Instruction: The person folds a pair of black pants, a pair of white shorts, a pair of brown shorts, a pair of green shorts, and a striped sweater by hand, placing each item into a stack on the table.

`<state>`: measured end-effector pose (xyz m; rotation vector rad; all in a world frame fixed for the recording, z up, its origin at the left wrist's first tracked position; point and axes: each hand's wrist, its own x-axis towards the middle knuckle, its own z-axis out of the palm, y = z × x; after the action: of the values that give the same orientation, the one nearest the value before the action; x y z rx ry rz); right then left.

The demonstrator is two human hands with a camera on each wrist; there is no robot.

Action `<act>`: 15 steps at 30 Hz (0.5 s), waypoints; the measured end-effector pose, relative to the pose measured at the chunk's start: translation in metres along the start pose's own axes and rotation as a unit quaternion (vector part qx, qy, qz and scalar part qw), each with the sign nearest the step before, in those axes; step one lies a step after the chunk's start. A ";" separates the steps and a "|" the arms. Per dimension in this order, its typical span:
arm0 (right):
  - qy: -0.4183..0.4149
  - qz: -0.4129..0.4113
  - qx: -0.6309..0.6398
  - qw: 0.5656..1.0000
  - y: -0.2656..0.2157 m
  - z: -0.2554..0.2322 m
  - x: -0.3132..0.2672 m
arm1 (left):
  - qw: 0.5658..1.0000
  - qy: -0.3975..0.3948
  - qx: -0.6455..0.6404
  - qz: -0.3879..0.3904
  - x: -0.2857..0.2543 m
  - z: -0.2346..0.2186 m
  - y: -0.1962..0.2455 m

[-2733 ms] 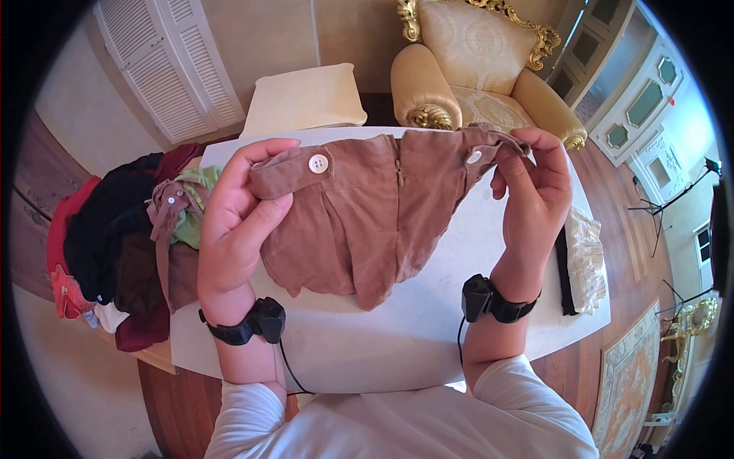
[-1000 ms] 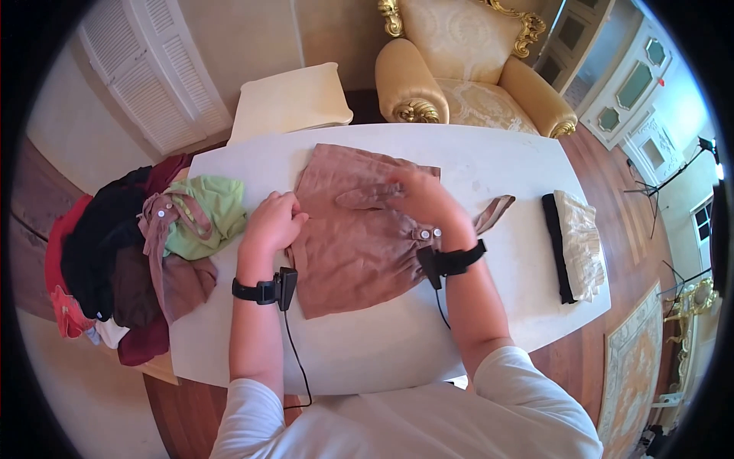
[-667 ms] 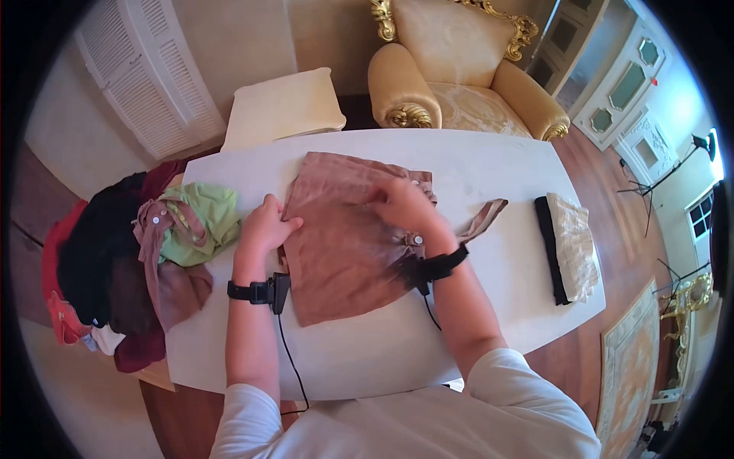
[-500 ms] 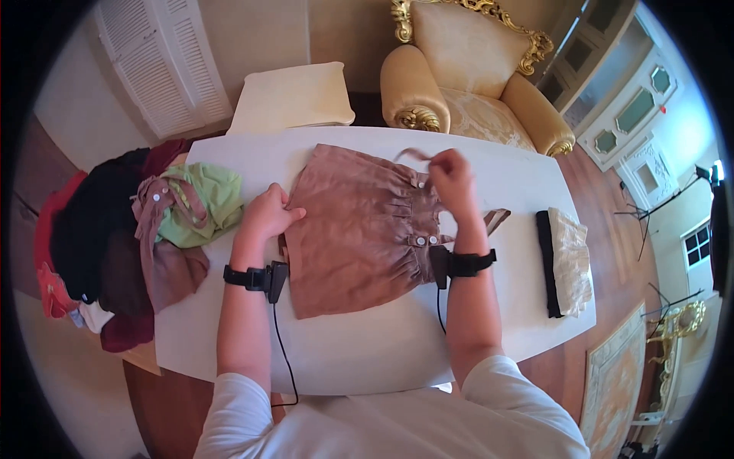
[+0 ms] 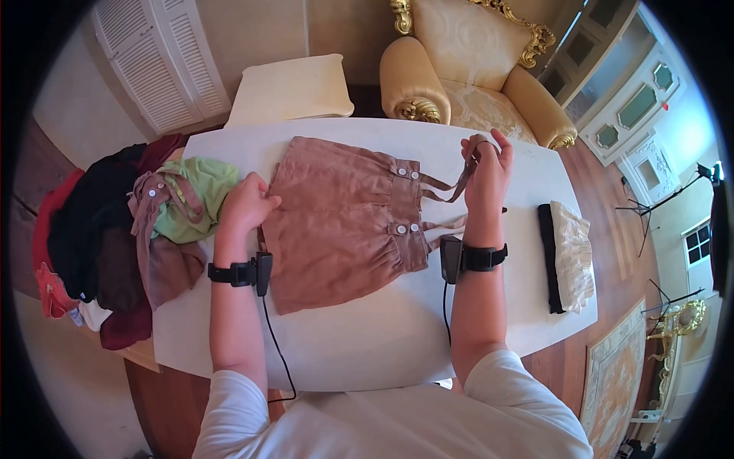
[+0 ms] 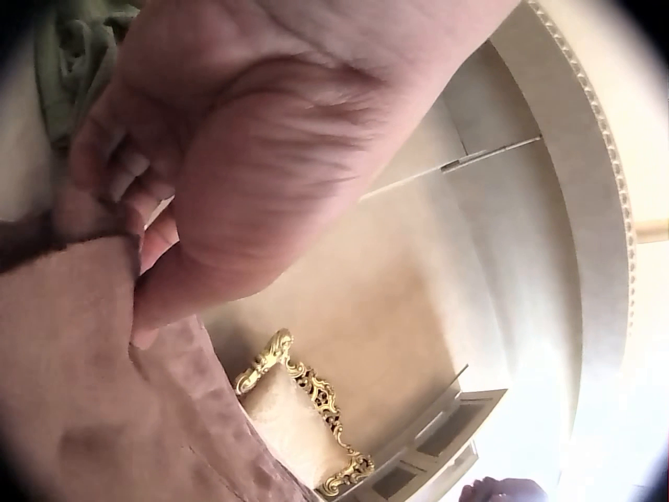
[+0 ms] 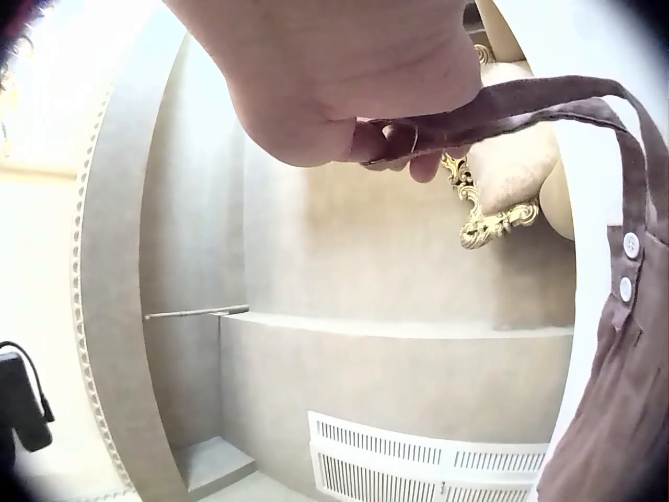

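A brown skirt (image 5: 336,222) with buttoned straps lies flat on the white table, its waistband towards the right. The left hand (image 5: 246,203) pinches the hem at the skirt's left edge; in the left wrist view the thumb and fingers of that hand (image 6: 240,157) close on the cloth (image 6: 73,335). Raised above the table to the right of the waistband, the right hand (image 5: 487,177) grips one strap (image 5: 457,186). The right wrist view shows the strap (image 7: 523,99) running from the right hand (image 7: 345,73) to the buttons. A second strap (image 5: 443,227) lies on the table below it.
A heap of clothes (image 5: 95,229), with a green piece (image 5: 210,183) on top, is at the table's left. Black and cream folded clothes (image 5: 572,256) lie at the right edge of the table (image 5: 352,359). Beyond stand a cream side table (image 5: 294,88) and a gold armchair (image 5: 474,69).
The skirt, first held up in both hands, now lies on the table. The right hand has moved right from over it, drawing one strap outward. The left hand stays at the hem.
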<state>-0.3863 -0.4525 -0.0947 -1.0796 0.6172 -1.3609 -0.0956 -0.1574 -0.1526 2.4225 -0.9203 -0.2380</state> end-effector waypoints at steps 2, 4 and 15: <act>0.002 0.003 -0.001 1.000 0.000 0.001 0.002 | 0.999 0.045 0.019 0.022 -0.006 -0.004 0.013; -0.012 -0.007 -0.014 1.000 -0.001 0.000 0.003 | 0.993 0.096 0.037 0.056 -0.009 -0.004 0.022; -0.015 -0.113 -0.159 0.981 -0.024 0.018 -0.015 | 0.979 -0.150 -0.093 0.103 -0.028 0.026 0.077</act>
<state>-0.3841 -0.4310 -0.0694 -1.4628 0.7230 -1.4684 -0.1690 -0.1980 -0.1332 2.1357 -1.2130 -0.5964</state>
